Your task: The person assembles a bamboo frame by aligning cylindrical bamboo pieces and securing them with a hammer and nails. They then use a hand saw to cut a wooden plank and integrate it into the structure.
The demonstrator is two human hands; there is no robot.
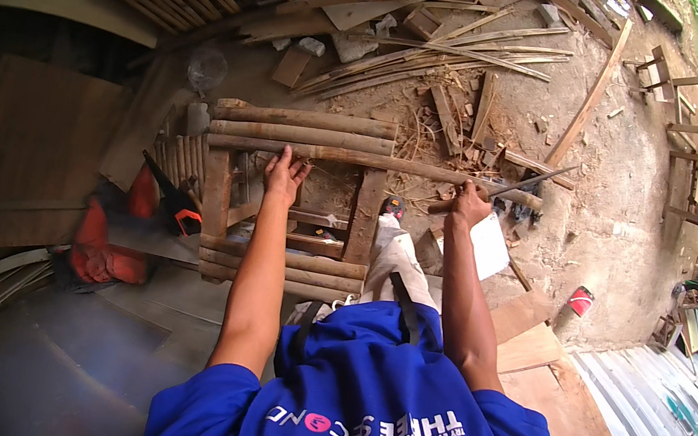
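A long round wooden pole (pixel 341 156) lies across the far side of a low wooden frame (pixel 364 221), its right end jutting well past it. My left hand (pixel 286 174) is at the near side of this pole, fingers apart, one fingertip resting on it. My right hand (pixel 470 204) is closed around a hand tool (pixel 531 183) with a long, thin dark blade pointing to the far right. The tool's exact kind is unclear. It crosses over the pole near the jutting end. More round poles (pixel 303 132) sit side by side on the frame's far edge, others (pixel 283 272) on its near edge.
Thin wood strips (pixel 489 56) and offcuts litter the ground ahead. A long plank (pixel 592 98) lies at the far right. A red can (pixel 580 301) stands right, near corrugated metal sheets (pixel 662 404). Orange-red cloth (pixel 107 241) lies left. People work at the far right.
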